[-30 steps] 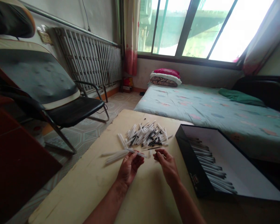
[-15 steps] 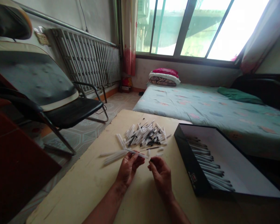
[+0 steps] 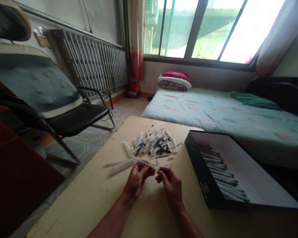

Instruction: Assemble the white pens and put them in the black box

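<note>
My left hand is closed around a slim translucent white pen barrel, which points toward my right hand. The fingers of my right hand are pinched at the barrel's right end, over a small black pen part that they now mostly hide. Left of my hands lie several long white pen barrels. Just beyond them is a loose heap of white and black pen parts, with a few short white caps close to my right hand.
On the right of the pale table stands a black open box with a row of pens inside. A bed is behind the table. A black folding chair and a radiator are at the left.
My right fingers have brought the small black part up to the end of the pen barrel, closing the gap between them. My left hand has stayed nearly in place.
</note>
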Motion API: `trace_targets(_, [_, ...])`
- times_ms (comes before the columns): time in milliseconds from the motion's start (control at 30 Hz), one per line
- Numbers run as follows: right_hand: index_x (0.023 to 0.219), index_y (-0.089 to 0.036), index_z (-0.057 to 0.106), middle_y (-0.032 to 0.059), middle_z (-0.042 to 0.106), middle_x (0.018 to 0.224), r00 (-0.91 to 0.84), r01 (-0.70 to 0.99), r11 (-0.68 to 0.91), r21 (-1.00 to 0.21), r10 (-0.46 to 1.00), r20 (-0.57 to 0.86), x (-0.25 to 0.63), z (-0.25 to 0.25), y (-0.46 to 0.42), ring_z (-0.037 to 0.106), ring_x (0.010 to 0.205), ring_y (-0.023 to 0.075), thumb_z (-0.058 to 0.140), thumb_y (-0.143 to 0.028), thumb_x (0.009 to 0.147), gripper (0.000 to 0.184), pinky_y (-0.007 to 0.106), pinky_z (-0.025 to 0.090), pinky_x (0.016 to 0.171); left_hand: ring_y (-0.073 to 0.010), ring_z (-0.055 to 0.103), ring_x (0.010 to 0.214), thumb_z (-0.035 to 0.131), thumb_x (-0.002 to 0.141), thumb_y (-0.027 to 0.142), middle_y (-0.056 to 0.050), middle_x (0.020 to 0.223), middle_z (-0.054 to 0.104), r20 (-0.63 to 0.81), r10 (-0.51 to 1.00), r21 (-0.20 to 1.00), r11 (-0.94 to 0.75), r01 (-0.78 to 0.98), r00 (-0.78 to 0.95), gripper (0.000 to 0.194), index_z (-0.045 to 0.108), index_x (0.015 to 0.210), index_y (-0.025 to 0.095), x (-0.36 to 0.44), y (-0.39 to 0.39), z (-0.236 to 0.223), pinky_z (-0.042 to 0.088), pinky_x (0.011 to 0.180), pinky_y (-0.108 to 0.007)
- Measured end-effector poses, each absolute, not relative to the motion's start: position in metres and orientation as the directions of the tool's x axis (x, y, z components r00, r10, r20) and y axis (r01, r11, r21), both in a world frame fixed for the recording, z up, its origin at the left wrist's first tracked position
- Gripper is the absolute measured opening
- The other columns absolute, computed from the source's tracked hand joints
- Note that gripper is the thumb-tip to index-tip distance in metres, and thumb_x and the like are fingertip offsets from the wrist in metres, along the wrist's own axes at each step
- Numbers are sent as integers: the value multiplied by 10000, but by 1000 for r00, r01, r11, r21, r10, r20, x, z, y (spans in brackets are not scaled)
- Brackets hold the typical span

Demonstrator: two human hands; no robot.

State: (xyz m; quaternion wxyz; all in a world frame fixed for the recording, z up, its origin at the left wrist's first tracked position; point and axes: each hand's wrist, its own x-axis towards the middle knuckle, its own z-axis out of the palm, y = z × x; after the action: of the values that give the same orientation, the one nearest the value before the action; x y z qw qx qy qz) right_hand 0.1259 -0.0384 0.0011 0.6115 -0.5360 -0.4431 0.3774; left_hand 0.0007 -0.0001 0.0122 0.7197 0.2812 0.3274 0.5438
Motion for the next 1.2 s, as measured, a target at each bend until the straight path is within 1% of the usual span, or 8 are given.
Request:
trace_targets(167, [679,-168,563,-10,588,540,321,117,103,-988,937,136,128,-5,-39,531,397,89,528,-474,812,335,181,417,392,-179,652,656,739,648,219,-72,736,695,-162,964,778,256,-574,210,220,591,785,132,2,-1,14,517,684,-325])
trace_targets(267, [628,-174,539,-28,530,481,308,196,111,-974,936,169,129,-7,-39,480,348,73,439,-504,854,413,169,381,363,-179,652,643,750,633,227,-74,734,698,-174,964,787,260,-560,203,238,590,781,132,2,-1,14,521,671,-322])
trace_targets(467, [871,-188,531,-23,593,615,224,307,174,-936,942,249,126,-3,-41,500,408,81,422,-430,883,266,179,392,442,-171,649,634,741,643,238,-61,708,688,-169,973,792,228,-566,155,236,596,794,130,2,1,11,521,662,-307])
trace_targets(667, [606,-203,473,-36,492,451,230,408,121,-905,946,230,127,-5,-41,470,383,95,316,-432,920,419,190,355,460,-174,645,654,723,668,232,-75,743,692,-154,968,814,237,-530,196,221,575,798,133,1,1,9,522,669,-319])
trace_targets(867, [879,-197,489,-23,601,617,223,316,134,-939,952,211,126,-3,-41,508,423,96,395,-414,894,237,185,370,455,-160,639,640,718,675,237,-53,724,681,-150,978,811,204,-549,142,223,575,814,136,1,1,9,523,670,-309])
trace_targets(933, [828,-202,486,-27,587,595,220,351,137,-926,950,224,125,-3,-41,503,429,97,386,-402,898,234,185,365,463,-164,639,643,725,666,242,-55,721,681,-147,978,812,205,-547,147,232,577,808,134,1,2,9,522,670,-314])
trace_targets(1067, [643,-208,452,-33,522,494,218,437,112,-893,950,226,126,-5,-40,474,404,94,300,-396,927,373,189,358,476,-164,639,650,717,676,250,-59,732,685,-130,975,820,208,-534,180,227,573,806,132,1,2,7,518,667,-310])
trace_targets(1200, [821,-195,490,-33,569,568,197,402,132,-906,954,226,126,-6,-40,493,413,94,341,-385,916,259,186,366,467,-149,635,648,696,701,253,-45,731,680,-121,977,819,198,-538,174,214,565,817,130,1,3,5,512,672,-297])
